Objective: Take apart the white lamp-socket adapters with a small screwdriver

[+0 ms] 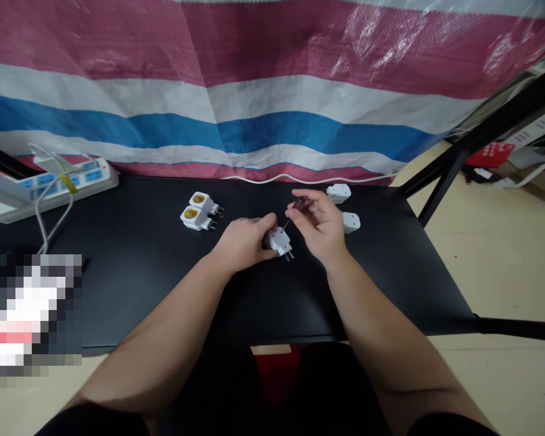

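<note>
My left hand (247,242) grips a white plug adapter (279,240) on the black table, its metal prongs pointing toward the lower right. My right hand (320,227) is closed around the dark handle of a screwdriver (300,204). The thin shaft slants down to the left, its tip at the upper face of the held adapter. Just beyond my right hand lie two more white adapters, one farther back (339,193) and one nearer (351,222). Left of my hands, two adapters with round golden sockets (200,199) (192,215) sit side by side.
At the table's (131,266) back left is a white power strip (86,177) with blue sockets and a looping cable (39,212). A pixelated object (27,309) covers the left front. Striped sheeting (254,133) hangs behind; a black metal frame (440,181) rises at right.
</note>
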Tool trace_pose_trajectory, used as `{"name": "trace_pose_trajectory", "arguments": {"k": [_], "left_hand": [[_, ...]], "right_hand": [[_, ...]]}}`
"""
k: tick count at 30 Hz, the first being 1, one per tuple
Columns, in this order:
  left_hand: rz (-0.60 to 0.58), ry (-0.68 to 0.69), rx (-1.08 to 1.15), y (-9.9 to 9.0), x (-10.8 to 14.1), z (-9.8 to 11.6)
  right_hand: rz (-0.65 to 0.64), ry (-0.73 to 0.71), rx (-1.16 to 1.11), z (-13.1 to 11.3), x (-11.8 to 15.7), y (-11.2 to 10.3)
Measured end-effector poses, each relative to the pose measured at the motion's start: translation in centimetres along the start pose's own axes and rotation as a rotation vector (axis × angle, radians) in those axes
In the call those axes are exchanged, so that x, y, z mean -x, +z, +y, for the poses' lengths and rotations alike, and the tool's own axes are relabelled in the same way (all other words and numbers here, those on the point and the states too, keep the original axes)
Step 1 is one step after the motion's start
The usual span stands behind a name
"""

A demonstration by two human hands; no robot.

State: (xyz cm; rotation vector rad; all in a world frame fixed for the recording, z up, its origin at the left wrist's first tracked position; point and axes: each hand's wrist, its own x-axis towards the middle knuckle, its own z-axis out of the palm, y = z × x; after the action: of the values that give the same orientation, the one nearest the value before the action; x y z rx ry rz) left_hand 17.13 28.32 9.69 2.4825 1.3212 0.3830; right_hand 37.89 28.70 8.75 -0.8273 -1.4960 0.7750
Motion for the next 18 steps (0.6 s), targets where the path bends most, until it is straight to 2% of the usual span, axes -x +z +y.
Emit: {"name": "trace_pose_trajectory", "arguments": {"k": [3,6,9,11,12,15,18], "left_hand": [[0.012,0.091,0.037,0.3,0.0,0.0],[-0.004,0.164,0.086,0.1,0.1,0.0],[-0.026,0.16,0.107,-0.3,0.2,-0.2],[-0.04,0.153,0.113,-0.4,0.2,-0.2],[-0.044,0.152,0.115,-0.4,0.2,-0.3],[-0.038,0.155,0.125,-0.2,0.2,-0.4],[-0.027,0.152,0.141,-0.1,0.1,-0.5]], "right_hand": [[0.014,-0.007,-0.024,0.2,0.2,0.7],[0.107,-0.037,-0.016,0.3,-0.4,0.3],[0.253,-0.066,0.075,-0.1,-1.5,-2.5],[0.407,-0.037,0.285,-0.5,-1.8,-5.7],[0.413,0.012,0.45,-0.7,-1.8,-7.4],[0.225,0.216,0.914,-1.1,-1.0,-11.8],[0.034,0.228,1.056,-0.5,0.5,-13.9]]}}
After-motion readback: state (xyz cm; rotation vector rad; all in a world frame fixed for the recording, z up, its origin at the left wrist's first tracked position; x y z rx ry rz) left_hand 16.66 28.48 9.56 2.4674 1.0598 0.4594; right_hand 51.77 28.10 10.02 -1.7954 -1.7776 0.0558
